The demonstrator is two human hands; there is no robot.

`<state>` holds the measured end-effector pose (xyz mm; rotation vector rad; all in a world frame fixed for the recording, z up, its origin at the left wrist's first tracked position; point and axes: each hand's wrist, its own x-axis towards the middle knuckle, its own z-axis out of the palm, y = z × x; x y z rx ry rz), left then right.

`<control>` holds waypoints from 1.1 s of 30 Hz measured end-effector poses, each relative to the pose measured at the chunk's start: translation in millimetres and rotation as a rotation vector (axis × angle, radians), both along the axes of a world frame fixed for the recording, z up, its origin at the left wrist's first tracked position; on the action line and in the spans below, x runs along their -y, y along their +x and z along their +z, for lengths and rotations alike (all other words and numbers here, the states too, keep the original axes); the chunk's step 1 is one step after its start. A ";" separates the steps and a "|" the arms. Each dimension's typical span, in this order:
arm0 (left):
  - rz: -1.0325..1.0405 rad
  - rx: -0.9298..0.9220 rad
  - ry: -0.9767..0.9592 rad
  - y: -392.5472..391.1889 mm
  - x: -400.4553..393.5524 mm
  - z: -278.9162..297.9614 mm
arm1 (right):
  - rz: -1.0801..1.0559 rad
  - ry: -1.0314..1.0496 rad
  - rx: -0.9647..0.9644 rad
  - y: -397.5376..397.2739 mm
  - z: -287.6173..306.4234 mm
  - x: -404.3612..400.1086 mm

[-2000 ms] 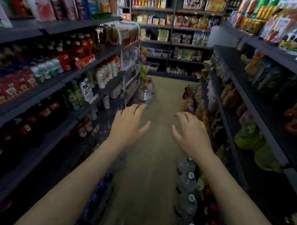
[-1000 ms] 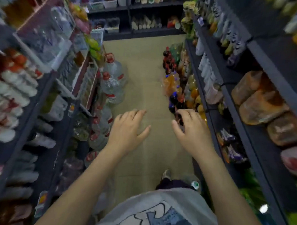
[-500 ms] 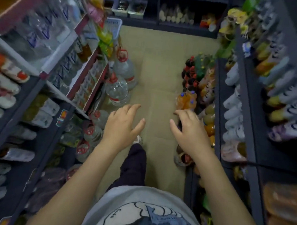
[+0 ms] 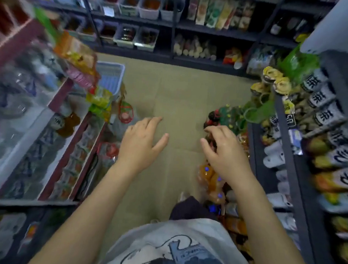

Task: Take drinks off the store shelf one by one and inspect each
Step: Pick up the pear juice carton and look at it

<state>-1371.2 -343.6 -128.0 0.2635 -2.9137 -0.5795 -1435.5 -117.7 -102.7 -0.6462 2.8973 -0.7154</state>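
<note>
I look down a narrow shop aisle. My left hand (image 4: 142,139) hovers over the tan floor, fingers spread, holding nothing. My right hand (image 4: 224,151) hangs over the bottles standing on the floor at the right, fingers curled loosely and apart, holding nothing. Under it stand orange drink bottles with blue caps (image 4: 210,177). Just beyond it are dark bottles with red caps (image 4: 213,117) and green bottles (image 4: 232,115). White-labelled drink bottles (image 4: 321,103) lie in rows on the right shelf.
Large water jugs with red caps (image 4: 125,115) stand on the floor at the left, beside a red-framed rack (image 4: 68,154). A blue basket (image 4: 110,77) sits further along. Dark shelving (image 4: 192,30) closes the aisle's far end. My leg and shoe show below.
The view has moved forward down the aisle and tilted further down. Both hands kept their pose in front of me; the right one now hangs over the floor bottles.
</note>
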 end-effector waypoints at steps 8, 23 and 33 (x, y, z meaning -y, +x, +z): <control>-0.020 0.035 -0.108 -251.3 46.6 -8.1 | 0.042 0.034 0.013 -253.7 -26.9 59.7; 0.214 0.088 -0.046 -607.8 229.7 8.7 | 0.302 0.126 0.002 -662.0 5.6 263.6; 0.242 -0.045 -0.057 -843.9 420.5 49.5 | 0.344 0.098 -0.140 -888.5 47.8 446.7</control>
